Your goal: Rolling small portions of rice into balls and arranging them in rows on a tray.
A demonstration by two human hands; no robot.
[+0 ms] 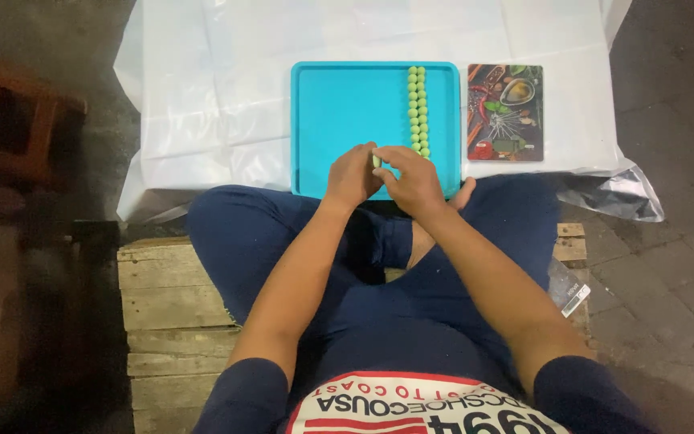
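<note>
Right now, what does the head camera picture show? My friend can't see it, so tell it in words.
Two bare hands, left hand and right hand, meet over a turquoise tray, pinching a small pale green ball. Two neat rows of green balls lie on the tray, beside a flat scale on white plastic sheeting.

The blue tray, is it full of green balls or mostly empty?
Mostly empty. The blue tray holds only two neat rows of green balls near its right side; the rest is bare. Both hands, left hand and right hand, pinch one more.
</note>
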